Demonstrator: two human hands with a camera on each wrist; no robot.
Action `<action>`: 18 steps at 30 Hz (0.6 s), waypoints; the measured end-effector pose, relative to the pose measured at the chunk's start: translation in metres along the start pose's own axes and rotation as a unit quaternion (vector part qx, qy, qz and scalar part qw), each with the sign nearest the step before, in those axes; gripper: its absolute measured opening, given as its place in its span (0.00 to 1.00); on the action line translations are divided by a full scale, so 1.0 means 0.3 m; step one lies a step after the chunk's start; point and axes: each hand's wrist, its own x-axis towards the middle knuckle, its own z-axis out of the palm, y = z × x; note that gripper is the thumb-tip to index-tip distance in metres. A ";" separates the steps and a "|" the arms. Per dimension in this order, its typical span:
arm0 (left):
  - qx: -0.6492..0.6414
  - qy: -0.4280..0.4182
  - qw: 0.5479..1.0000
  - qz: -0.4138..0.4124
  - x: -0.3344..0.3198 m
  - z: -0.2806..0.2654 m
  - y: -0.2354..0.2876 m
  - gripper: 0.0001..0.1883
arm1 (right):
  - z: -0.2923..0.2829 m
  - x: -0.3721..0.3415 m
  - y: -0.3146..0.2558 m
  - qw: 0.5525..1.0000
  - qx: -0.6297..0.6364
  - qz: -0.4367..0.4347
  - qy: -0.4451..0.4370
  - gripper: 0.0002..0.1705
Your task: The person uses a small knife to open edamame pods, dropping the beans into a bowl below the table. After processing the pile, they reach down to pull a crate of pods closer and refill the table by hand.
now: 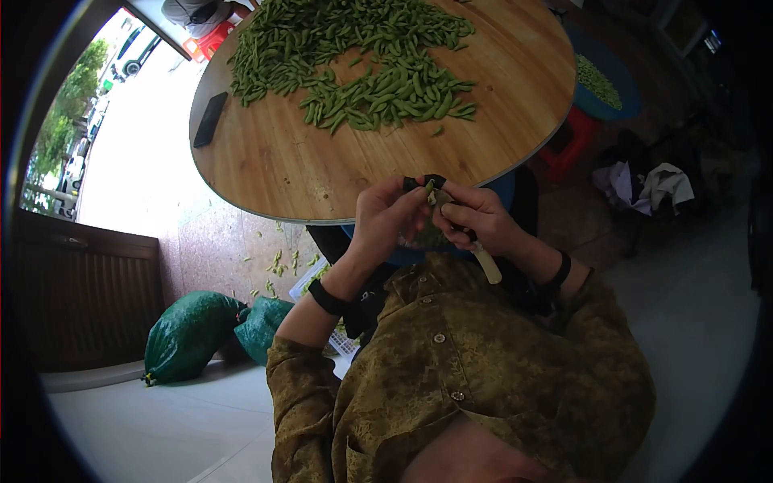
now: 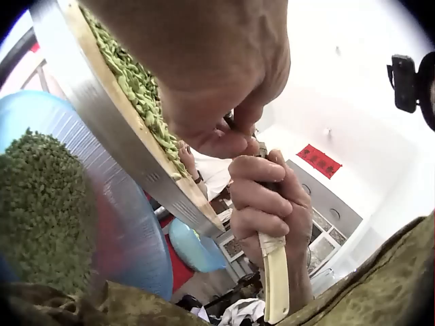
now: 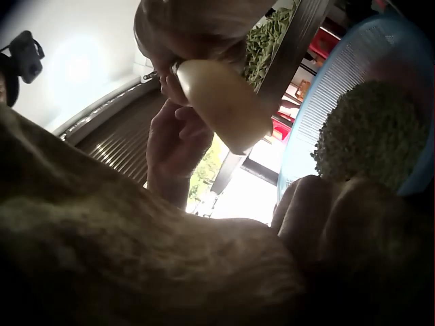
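Observation:
Just off the near edge of the round table [image 1: 266, 181], both hands meet. My left hand [image 1: 380, 221] [image 2: 231, 81] pinches a small green pod [image 1: 430, 187] between thumb and fingers. My right hand [image 1: 483, 221] [image 2: 268, 204] [image 3: 197, 30] has its fingers curled round a tool with a cream handle [image 1: 488, 266] [image 2: 276, 282] [image 3: 224, 105]; fingers hide its working end. Black coverings show on fingertips in the head view. A large heap of green pods [image 1: 386, 88] lies on the table.
A blue basket [image 2: 143, 231] [image 3: 299, 129] of small green beans [image 2: 44, 210] [image 3: 374, 136] sits below the table edge. A dark flat object [image 1: 210, 119] lies on the table's left. Green sacks [image 1: 193, 334] and a white crate [image 1: 342, 342] stand on the floor.

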 end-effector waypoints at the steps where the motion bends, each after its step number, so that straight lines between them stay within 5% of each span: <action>1: 0.000 0.000 1.000 0.001 -0.001 0.000 -0.004 0.08 | 0.004 0.000 -0.006 1.000 -0.001 -0.002 0.000 0.25; 7: -0.014 0.009 1.000 0.022 0.003 -0.003 -0.022 0.08 | 0.000 -0.002 -0.013 1.000 -0.019 -0.007 0.018 0.23; 10: -0.208 -0.073 0.973 -0.065 0.017 -0.022 -0.030 0.08 | -0.026 -0.002 -0.011 0.998 0.055 0.016 -0.016 0.19; 12: -0.356 -0.115 0.913 -0.161 0.015 -0.026 -0.035 0.08 | -0.046 -0.002 -0.001 0.993 0.104 0.032 -0.050 0.16; 14: -0.314 -0.102 0.932 -0.147 0.021 -0.019 -0.032 0.08 | -0.058 -0.002 0.006 0.966 0.241 0.074 -0.062 0.16; 16: -0.271 -0.089 0.949 -0.133 0.026 -0.016 -0.028 0.07 | -0.053 -0.002 -0.002 0.968 0.235 0.078 -0.037 0.17; 18: -0.010 -0.046 0.999 -0.018 0.028 -0.017 -0.024 0.09 | -0.052 -0.002 -0.007 0.970 0.230 0.082 -0.011 0.17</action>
